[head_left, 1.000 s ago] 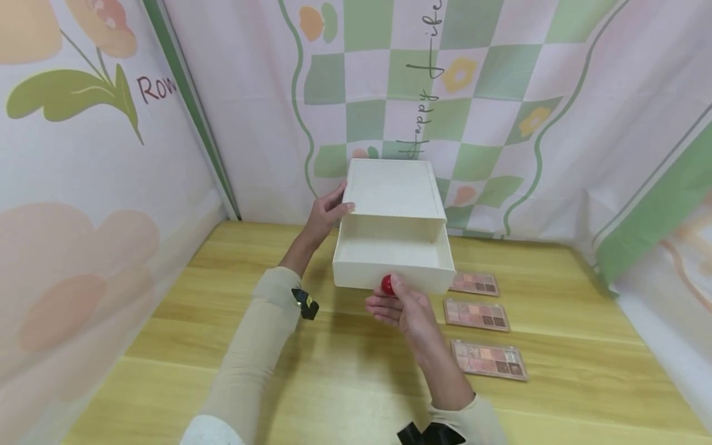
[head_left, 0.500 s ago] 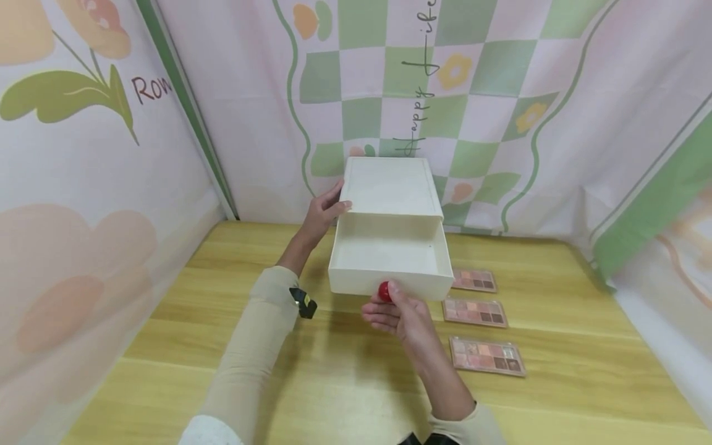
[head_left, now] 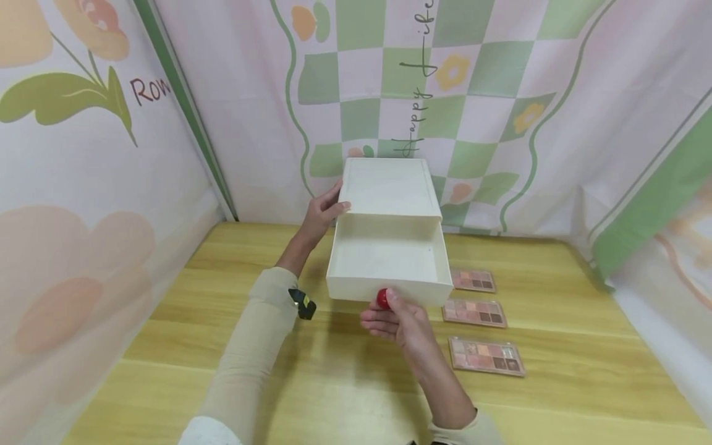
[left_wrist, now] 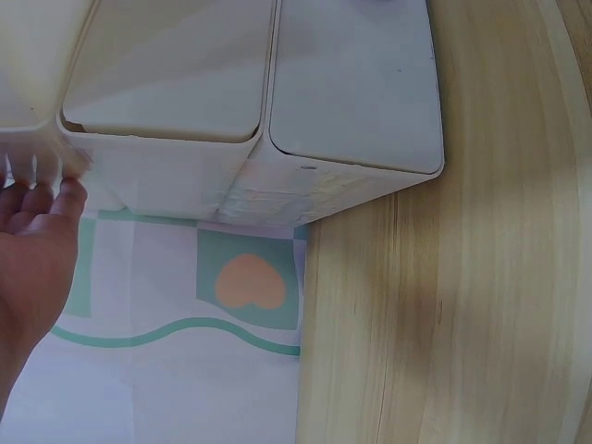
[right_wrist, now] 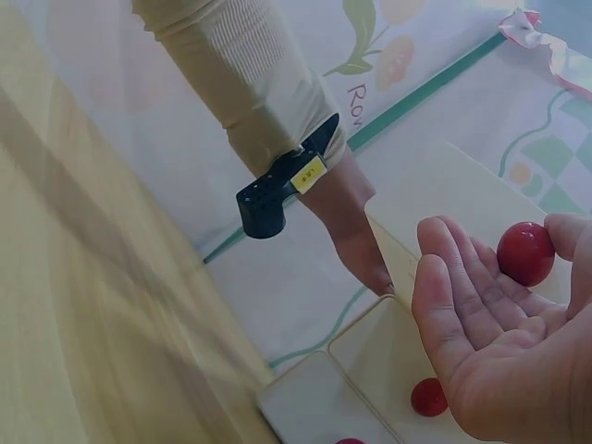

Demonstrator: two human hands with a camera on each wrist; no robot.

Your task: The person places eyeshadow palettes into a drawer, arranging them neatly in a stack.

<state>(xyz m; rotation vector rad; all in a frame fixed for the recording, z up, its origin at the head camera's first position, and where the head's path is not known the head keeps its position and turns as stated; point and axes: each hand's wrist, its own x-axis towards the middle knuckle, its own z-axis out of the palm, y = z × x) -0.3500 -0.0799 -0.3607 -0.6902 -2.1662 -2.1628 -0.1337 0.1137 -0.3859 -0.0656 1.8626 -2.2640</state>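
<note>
A white drawer cabinet (head_left: 389,185) stands at the back of the table, its top drawer (head_left: 384,256) pulled far out so that its inner floor and walls show. On the drawer's front is a round red knob (head_left: 382,299). My right hand (head_left: 410,329) pinches this knob with thumb and forefinger, while its other fingers extend below. My left hand (head_left: 321,216) rests on the cabinet's left side, thumb at the upper front edge and fingers along the side wall. Lower drawer fronts (left_wrist: 356,79) are closed, and another red knob (right_wrist: 429,397) shows below the right hand.
Three eyeshadow palettes lie in a column right of the cabinet: a far one (head_left: 474,280), a middle one (head_left: 474,313) and a near one (head_left: 486,356). A printed curtain (head_left: 256,123) hangs close behind the cabinet and along both sides of the wooden table (head_left: 562,321).
My right hand has drawn the top drawer farther out toward me, keeping its pinch on the knob. The left hand stays on the cabinet's side. The view has shifted slightly.
</note>
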